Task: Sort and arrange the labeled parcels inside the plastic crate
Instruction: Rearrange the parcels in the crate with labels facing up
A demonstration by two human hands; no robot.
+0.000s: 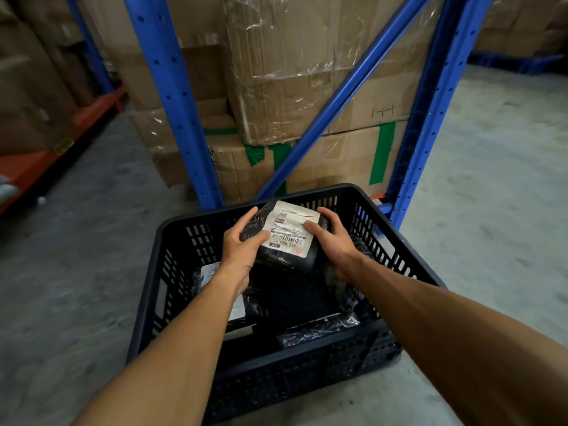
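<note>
A black plastic crate (172, 232) with slotted walls stands on the concrete floor in front of me. Over its far half I hold a black-wrapped parcel (287, 256) with a white barcode label facing up. My left hand (242, 244) grips its left side and my right hand (332, 241) grips its right side, thumb on the label. On the crate's left lies another labeled parcel (209, 272), partly hidden by my left forearm. A third black parcel (319, 329) rests by the near wall. A dark parcel sits under my right wrist.
Blue rack uprights (172, 96) and a diagonal brace rise just behind the crate. Taped cardboard boxes (307, 87) are stacked behind them. An orange beam (40, 167) runs low at the left. Bare concrete floor (491, 186) spreads to both sides.
</note>
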